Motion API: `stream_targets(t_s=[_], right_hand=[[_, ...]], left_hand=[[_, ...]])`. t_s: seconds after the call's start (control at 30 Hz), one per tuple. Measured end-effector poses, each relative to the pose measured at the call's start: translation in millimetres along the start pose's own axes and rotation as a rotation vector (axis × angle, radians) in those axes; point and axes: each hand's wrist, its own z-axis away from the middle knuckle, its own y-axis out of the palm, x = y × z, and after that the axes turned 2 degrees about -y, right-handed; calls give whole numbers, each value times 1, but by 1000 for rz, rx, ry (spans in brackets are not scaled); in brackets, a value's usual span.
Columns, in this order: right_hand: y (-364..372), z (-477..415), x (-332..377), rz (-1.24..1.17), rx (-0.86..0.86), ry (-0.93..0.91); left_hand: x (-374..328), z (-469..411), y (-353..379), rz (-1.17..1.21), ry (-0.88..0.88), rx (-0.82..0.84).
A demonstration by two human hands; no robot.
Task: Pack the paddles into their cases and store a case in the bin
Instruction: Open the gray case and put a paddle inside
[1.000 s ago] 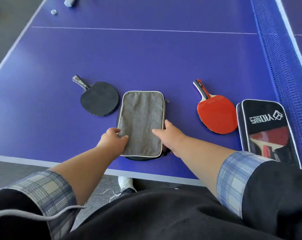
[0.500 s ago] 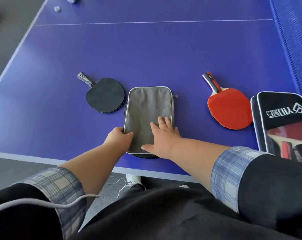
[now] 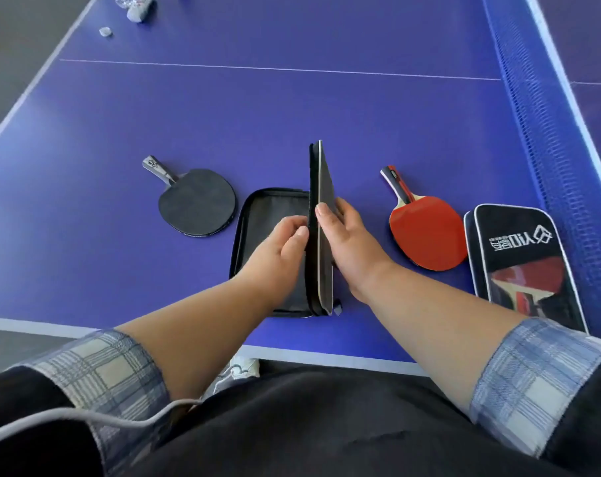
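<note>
My left hand (image 3: 278, 242) and right hand (image 3: 349, 242) pinch the lid (image 3: 321, 215) of the grey case (image 3: 257, 235) from either side, fingers curled shut on it so it stands upright on edge. The case's open bottom half lies flat under my left fingers. The black paddle (image 3: 197, 201) lies left of my left hand, the red paddle (image 3: 426, 232) right of my right, and the black case (image 3: 519, 256) just beyond it on the table (image 3: 292, 115).

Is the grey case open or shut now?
Open. The grey case lies with its lid raised upright between the left hand and right hand; its dark inside looks empty.
</note>
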Motion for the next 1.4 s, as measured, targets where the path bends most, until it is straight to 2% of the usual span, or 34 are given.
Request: stream_targets(t_s=[0.13, 0.3, 0.43, 0.57, 0.67, 0.77, 0.87, 0.97, 1.07, 1.27, 1.4], right_hand=[[-42, 6, -6, 72, -133, -67], [-86, 14, -38, 313, -274, -35], [-101, 8, -75, 550, -217, 105], [-104, 3, -99, 680, -124, 188], [-111, 4, -104, 756, -97, 216], [-123, 5, -98, 685, -163, 210], [-137, 3, -89, 434, -374, 234], [-145, -6, -84, 47, -545, 397], [-142, -25, -85, -162, -665, 508], [-139, -53, -88, -410, -888, 612], [-139, -65, -91, -467, -976, 700]], left_hand=[[2, -9, 38, -310, 154, 191], [24, -25, 73, -871, 61, 403], [45, -30, 83, -1132, -54, 503], [59, -34, 86, -1302, -76, 552], [62, -38, 84, -1335, -116, 560], [50, -46, 83, -1362, -105, 519], [26, -64, 85, -1203, -36, 344], [-1, -96, 89, -988, 22, 143], [-24, -146, 98, -889, 54, 53], [-52, -244, 135, -806, -89, 155], [-55, -280, 156, -762, -52, 215]])
